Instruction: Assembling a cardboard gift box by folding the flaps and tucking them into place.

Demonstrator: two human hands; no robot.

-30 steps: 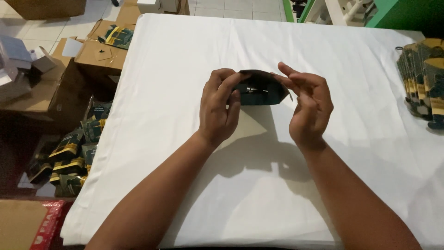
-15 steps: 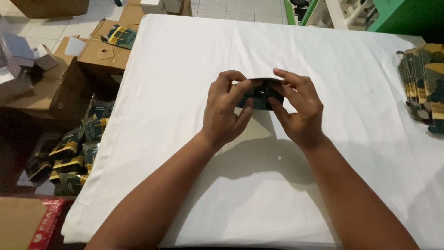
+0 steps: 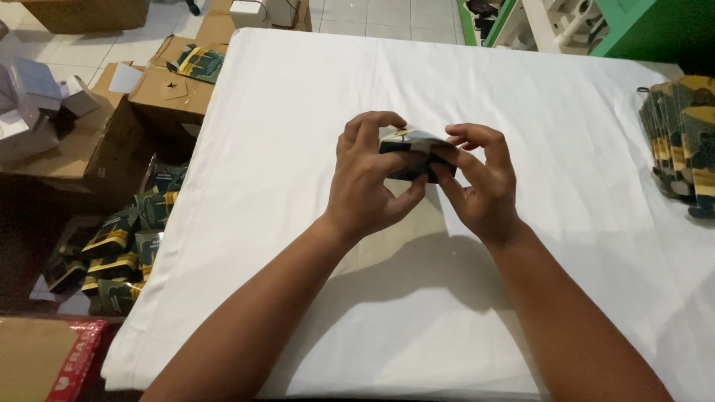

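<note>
A small dark green pouch (image 3: 408, 146) with yellow markings is pinched between both hands above the white table (image 3: 298, 112). My left hand (image 3: 369, 182) grips its left side, thumb under and fingers curled over the top. On the right side, my right hand (image 3: 480, 182) holds the pouch with fingertips pressing its edge. Most of the pouch is hidden by the fingers.
A stack of similar dark green and yellow pouches (image 3: 681, 141) lies at the table's right edge. On the floor to the left are open cardboard boxes (image 3: 160, 93) and a heap of more pouches (image 3: 119, 249). A red-printed box (image 3: 52, 357) sits at the lower left.
My hands have closed in together on the pouch, which was spread wider a second ago and is now pressed smaller between the fingers.
</note>
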